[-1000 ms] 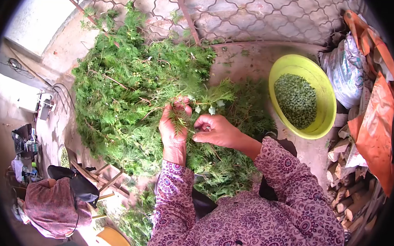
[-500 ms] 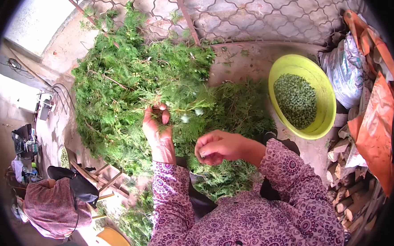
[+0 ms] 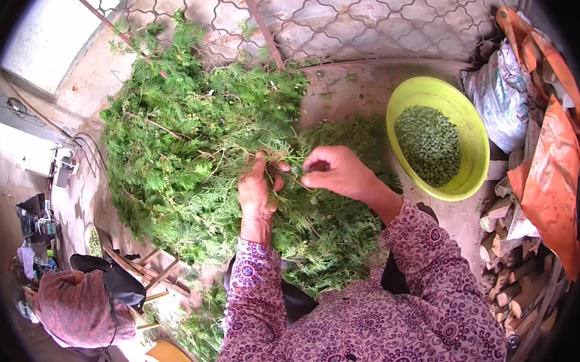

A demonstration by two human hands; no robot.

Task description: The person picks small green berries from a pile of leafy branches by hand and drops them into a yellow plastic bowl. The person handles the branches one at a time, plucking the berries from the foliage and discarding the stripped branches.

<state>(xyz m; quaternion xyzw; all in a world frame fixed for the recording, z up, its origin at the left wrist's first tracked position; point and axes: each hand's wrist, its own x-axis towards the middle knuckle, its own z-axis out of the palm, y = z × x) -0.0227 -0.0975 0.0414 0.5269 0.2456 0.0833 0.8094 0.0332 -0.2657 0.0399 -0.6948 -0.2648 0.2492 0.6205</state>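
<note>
My left hand (image 3: 259, 190) is closed around a leafy green conifer sprig (image 3: 295, 160), whose tip points to the right. Close by on the right, my right hand (image 3: 344, 173) has its thumb and fingers bent into a pinch at the sprig's end. What lies between those fingertips is too small to make out. Below both hands spreads a large heap of cut conifer branches (image 3: 168, 135). To the right stands a yellow-green basin (image 3: 472, 105), partly filled with small round green cones or seed pods (image 3: 430, 141).
Behind the heap runs a wire-mesh barrier (image 3: 357, 20). At the right are a white woven sack (image 3: 501, 100), an orange sheet (image 3: 549, 188) and stacked firewood (image 3: 520, 295). A wooden frame (image 3: 157, 269), a cloth-covered item (image 3: 76, 311) and a yellow container (image 3: 170, 356) are at lower left.
My right hand has moved up and right, from below the sprig to its end. My left hand has shifted right with the sprig. The view has turned slightly.
</note>
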